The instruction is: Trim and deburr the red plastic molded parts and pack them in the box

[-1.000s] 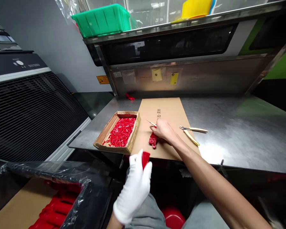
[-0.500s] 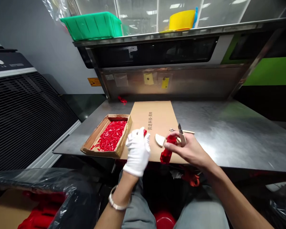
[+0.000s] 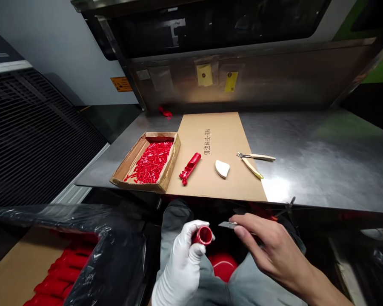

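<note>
My left hand (image 3: 182, 265), in a white glove, is wrapped round a red plastic tube (image 3: 204, 235) whose round open end faces up toward me. Bare, my right hand (image 3: 271, 246) grips a utility knife (image 3: 229, 225), its blade pointing left at the tube, a small gap apart. Both hands are above my lap, in front of the table edge. A second red tubular part (image 3: 190, 168) with a cut-out side lies on the cardboard sheet (image 3: 223, 129). Right of it are a white wedge-shaped piece (image 3: 222, 168) and nippers with pale handles (image 3: 255, 159).
A cardboard tray (image 3: 169, 174) of small red scraps stands at the table's left. Below left is a box lined with a dark plastic bag (image 3: 121, 250), holding red parts (image 3: 62, 272). A red piece (image 3: 165, 112) lies at the back of the metal table (image 3: 312, 157).
One red part now lies on the cardboard, out of my right hand. My left hand has come down toward my lap with a red tube; the knife has turned toward it. The view has tilted down.
</note>
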Demonstrator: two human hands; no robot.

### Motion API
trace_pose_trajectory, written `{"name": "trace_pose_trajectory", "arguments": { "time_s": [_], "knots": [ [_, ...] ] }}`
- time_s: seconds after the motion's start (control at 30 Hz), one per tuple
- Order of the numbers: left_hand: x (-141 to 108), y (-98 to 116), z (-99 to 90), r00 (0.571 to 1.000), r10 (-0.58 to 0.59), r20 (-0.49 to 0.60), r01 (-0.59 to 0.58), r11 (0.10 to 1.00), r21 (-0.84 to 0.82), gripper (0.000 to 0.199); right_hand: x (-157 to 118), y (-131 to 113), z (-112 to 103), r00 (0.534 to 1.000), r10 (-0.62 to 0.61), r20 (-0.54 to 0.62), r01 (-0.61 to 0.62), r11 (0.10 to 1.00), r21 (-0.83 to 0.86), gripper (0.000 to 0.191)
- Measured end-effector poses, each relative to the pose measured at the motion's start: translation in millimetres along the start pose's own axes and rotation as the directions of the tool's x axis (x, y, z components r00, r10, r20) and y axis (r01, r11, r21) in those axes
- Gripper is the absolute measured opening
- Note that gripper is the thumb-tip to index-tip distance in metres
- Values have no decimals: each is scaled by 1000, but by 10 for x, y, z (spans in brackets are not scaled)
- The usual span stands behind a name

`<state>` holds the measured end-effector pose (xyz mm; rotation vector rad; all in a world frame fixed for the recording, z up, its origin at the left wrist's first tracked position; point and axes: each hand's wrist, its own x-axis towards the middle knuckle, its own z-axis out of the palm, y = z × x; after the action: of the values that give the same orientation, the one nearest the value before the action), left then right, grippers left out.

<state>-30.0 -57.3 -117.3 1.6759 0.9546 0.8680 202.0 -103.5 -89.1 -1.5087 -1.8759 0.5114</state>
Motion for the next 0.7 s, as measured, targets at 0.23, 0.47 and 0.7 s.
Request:
{"name": "trace_pose_trajectory", "arguments": {
  "time_s": [0.23, 0.47, 0.7],
  "knots": [
    [-48, -57, 28, 986, 150, -72, -146, 988, 54, 35, 44, -138, 16, 978, -210, 19, 207, 938, -278, 25],
    [49, 10, 85, 980, 182, -85, -182, 983, 5, 34, 24, -142, 9, 973, -232, 7, 216, 895, -389, 24],
    [70, -54, 115, 981, 159, -113, -159, 987, 9, 24, 8, -129, 37, 973, -232, -9, 205, 880, -429, 25]
  ]
}}
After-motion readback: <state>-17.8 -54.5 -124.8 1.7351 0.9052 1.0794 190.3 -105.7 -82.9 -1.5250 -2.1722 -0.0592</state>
